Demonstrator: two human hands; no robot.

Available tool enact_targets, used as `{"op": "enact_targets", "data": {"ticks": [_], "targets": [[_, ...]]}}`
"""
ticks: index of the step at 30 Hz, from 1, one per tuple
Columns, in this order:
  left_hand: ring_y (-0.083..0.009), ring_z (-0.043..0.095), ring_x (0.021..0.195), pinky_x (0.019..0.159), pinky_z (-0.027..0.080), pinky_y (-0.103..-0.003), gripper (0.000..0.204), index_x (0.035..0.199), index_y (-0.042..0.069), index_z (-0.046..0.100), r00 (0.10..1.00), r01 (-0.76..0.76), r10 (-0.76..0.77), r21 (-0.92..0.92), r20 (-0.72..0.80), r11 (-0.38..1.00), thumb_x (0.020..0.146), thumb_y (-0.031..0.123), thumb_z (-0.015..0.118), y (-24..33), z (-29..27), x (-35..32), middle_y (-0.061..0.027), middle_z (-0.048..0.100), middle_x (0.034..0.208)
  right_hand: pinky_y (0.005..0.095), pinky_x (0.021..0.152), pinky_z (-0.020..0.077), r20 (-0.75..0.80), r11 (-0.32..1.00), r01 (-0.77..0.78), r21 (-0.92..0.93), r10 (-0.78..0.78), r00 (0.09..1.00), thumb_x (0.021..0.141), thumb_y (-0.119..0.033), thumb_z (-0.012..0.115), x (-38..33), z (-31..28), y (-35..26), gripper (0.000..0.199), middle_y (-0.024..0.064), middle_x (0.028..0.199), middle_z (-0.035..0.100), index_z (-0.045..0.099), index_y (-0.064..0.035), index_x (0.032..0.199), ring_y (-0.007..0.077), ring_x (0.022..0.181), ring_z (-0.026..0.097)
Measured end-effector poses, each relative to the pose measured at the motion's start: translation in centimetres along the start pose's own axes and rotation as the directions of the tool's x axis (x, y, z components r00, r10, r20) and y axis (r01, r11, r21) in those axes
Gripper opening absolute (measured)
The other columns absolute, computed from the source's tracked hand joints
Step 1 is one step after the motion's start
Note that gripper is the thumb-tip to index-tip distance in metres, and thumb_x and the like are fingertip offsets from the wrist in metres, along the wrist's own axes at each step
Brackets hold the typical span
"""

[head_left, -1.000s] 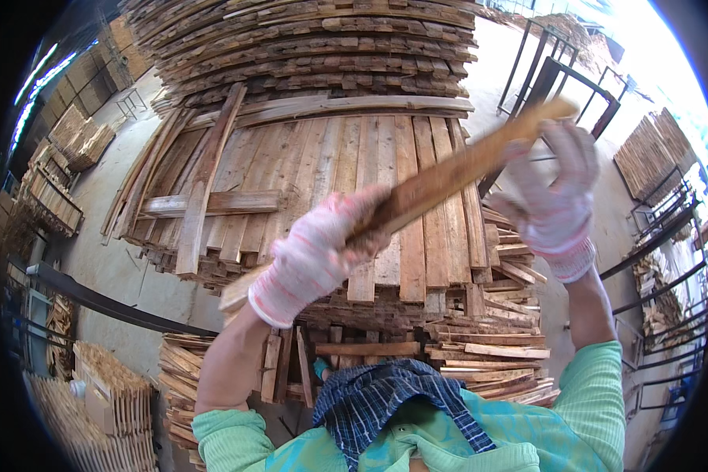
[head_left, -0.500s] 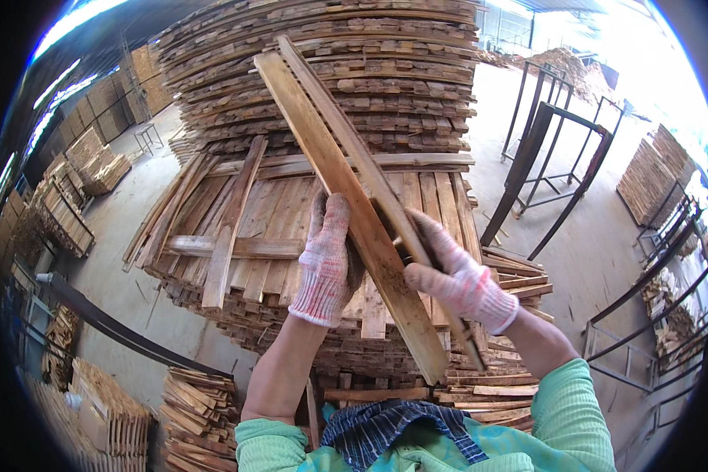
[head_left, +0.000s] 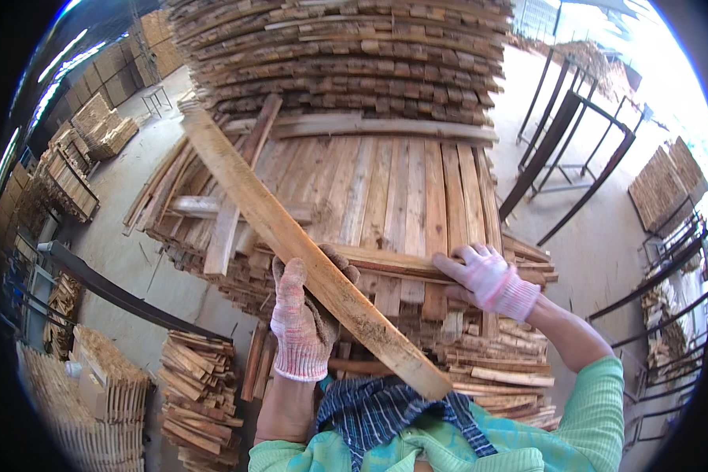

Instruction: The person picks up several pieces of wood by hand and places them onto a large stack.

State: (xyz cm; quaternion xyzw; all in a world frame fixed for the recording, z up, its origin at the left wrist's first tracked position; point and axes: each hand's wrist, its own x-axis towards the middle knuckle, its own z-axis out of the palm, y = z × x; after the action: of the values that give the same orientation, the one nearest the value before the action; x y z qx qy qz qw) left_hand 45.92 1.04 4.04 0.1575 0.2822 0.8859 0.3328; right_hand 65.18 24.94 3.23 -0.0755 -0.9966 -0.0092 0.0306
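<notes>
A long, rough wooden board (head_left: 291, 244) slants across the view from the far left to near my waist. My left hand (head_left: 300, 326), in a white and pink knit glove with a darkened palm, is closed around its middle. My right hand (head_left: 488, 279), gloved alike, grips the right part of a second wooden board (head_left: 385, 260), which lies crosswise along the near edge of the stack. Part of that board is hidden behind the slanted one. Under it, a layer of boards (head_left: 393, 189) lies side by side, pointing away from me.
A tall pile of layered boards (head_left: 346, 63) rises behind the stack. Loose boards (head_left: 248, 181) lie on its left side. Shorter wood pieces (head_left: 503, 370) are piled at the near right, others (head_left: 197, 393) at the near left. Dark metal frames (head_left: 554, 141) stand at the right.
The two boards were together in my hands. My right hand has lowered one crosswise onto the stack's near edge, while my left hand has drawn the other toward me and left.
</notes>
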Motion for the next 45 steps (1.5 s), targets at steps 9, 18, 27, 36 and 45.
{"op": "enact_targets", "data": {"ticks": [9, 18, 27, 36, 45], "targets": [[-0.0247, 0.063, 0.098, 0.085, 0.059, -0.042, 0.052, 0.138, 0.014, 0.039, 0.982, 0.048, -0.035, 0.066, -0.187, 0.997, 0.094, 0.014, 0.065, -2.6, 1.2, 0.4, -0.0096, 0.054, 0.114, 0.0476, 0.099, 0.0455, -0.084, 0.776, -0.019, 0.63, 0.092, 0.992, 0.092, -0.041, 0.068, 1.4, -3.3, -2.4, 0.063, 0.0196, 0.117, 0.056, 0.049, -0.0133, 0.145, 0.0402, 0.113, 0.055], [-0.015, 0.058, 0.104, 0.093, 0.051, -0.03, 0.051, 0.141, 0.005, 0.04, 0.997, 0.051, -0.068, 0.295, 0.048, 0.954, 0.099, 0.022, 0.064, -5.4, 6.1, 1.2, -0.0063, 0.056, 0.117, 0.0444, 0.074, 0.0556, -0.179, 0.945, 0.007, 0.326, 0.055, 0.982, 0.08, -0.012, 0.072, -0.1, -7.0, -5.0, 0.07, 0.0159, 0.101, 0.058, 0.046, -0.0102, 0.145, 0.0362, 0.088, 0.065], [-0.0252, 0.06, 0.104, 0.097, 0.047, -0.038, 0.051, 0.131, 0.005, 0.054, 0.67, -0.717, -0.134, 0.683, 0.73, 0.14, 0.089, 0.024, 0.074, -5.2, 0.4, 1.2, -0.0103, 0.059, 0.114, 0.0453, 0.085, 0.0518, -0.078, 0.983, 0.182, 0.017, -0.18, 0.981, 0.082, -0.024, 0.074, -1.3, -0.6, 2.7, 0.064, 0.0115, 0.111, 0.059, 0.053, -0.0189, 0.142, 0.034, 0.099, 0.061], [-0.0345, 0.059, 0.118, 0.105, 0.043, -0.051, 0.084, 0.152, 0.025, 0.041, 0.67, -0.739, -0.595, 0.477, 0.444, -0.477, 0.079, 0.03, 0.081, -1.4, -1.9, 10.5, -0.0145, 0.059, 0.127, 0.0437, 0.082, 0.0533, -0.021, 0.991, 0.13, 0.017, -0.13, 0.991, 0.088, -0.021, 0.071, -0.2, -1.4, 2.3, 0.057, 0.0153, 0.103, 0.059, 0.055, -0.0239, 0.142, 0.034, 0.095, 0.063], [-0.0298, 0.061, 0.104, 0.092, 0.046, -0.047, 0.083, 0.148, 0.022, 0.045, 0.627, -0.779, -0.536, 0.442, 0.565, -0.445, 0.074, 0.029, 0.083, -1.5, -3.7, 10.5, -0.0115, 0.061, 0.112, 0.044, 0.081, 0.0532, -0.022, 0.986, 0.107, 0.131, -0.105, 0.994, 0.081, -0.022, 0.077, 1.5, -0.6, 3.0, 0.061, 0.0138, 0.101, 0.058, 0.059, -0.0283, 0.138, 0.0327, 0.092, 0.061]]}}
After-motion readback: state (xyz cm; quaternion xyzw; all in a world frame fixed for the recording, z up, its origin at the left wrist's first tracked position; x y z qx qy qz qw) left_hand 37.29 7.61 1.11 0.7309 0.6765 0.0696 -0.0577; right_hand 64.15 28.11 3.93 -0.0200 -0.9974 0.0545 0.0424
